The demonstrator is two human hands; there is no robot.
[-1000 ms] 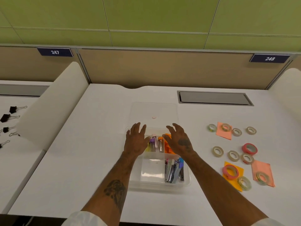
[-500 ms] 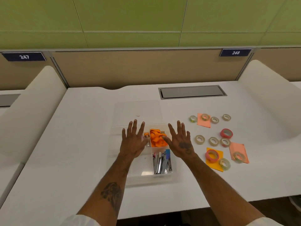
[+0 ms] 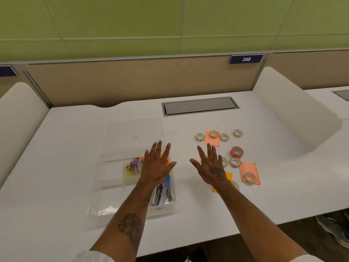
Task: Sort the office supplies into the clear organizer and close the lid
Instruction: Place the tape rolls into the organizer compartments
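The clear organizer [image 3: 105, 186] lies on the white desk with its lid [image 3: 132, 129] open and flat behind it. Inside are small purple and yellow items [image 3: 133, 166], orange pieces mostly hidden by my hand, and metal clips [image 3: 162, 193]. My left hand [image 3: 156, 167] hovers over the organizer's right compartments, fingers spread and straight, holding nothing. My right hand [image 3: 211, 167] is spread open over the desk right of the organizer, beside several tape rolls [image 3: 235, 162]. A red tape roll [image 3: 236, 151] and pink sticky notes [image 3: 249, 172] lie further right.
More tape rolls [image 3: 224, 137] and a pink note [image 3: 212, 141] lie at the back right. An orange note [image 3: 227, 175] peeks from under my right wrist. A grey cable hatch [image 3: 200, 105] sits at the rear. Curved white dividers [image 3: 294, 114] flank the desk.
My view swung right. Both hands shifted right: the right hand left the organizer and now is over the desk near the tape rolls. Both stay open and empty.
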